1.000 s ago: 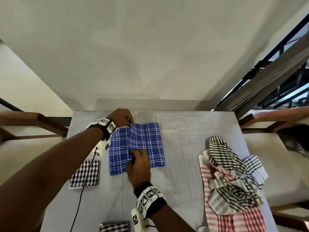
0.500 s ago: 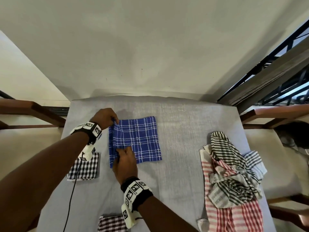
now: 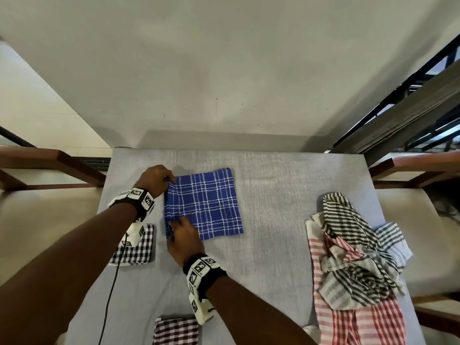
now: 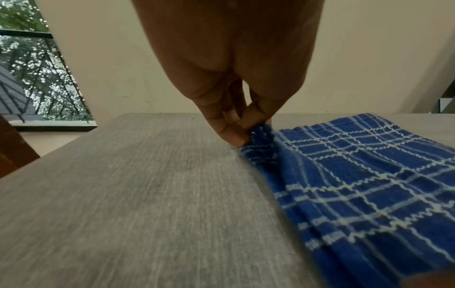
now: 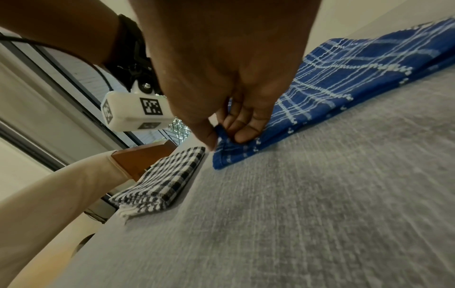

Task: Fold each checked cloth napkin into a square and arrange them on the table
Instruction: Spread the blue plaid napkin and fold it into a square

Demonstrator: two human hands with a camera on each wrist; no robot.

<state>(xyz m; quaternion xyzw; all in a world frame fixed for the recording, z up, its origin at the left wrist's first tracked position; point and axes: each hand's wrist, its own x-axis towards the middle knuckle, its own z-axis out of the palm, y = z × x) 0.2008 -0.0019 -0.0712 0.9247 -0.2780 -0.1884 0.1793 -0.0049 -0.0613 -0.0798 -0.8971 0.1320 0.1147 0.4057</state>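
Now both hands pinch the blue napkin [image 3: 206,202]'s left edge: left hand [image 3: 155,179] upper corner, right hand [image 3: 184,239] lower (fold would go rightward).

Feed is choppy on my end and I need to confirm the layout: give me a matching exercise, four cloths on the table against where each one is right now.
Cloths
1. blue checked napkin
2. black-and-white checked napkin
3. dark red checked napkin
4. pile of striped and red checked cloths

Places
A. unfolded heap on the table's right side
B. folded, at the near edge by the right forearm
C. folded, near the table's left edge below the left wrist
D. centre of the table, left edge pinched by the left hand and right hand

Pairs: 1-D, 2-C, 3-B, 4-A
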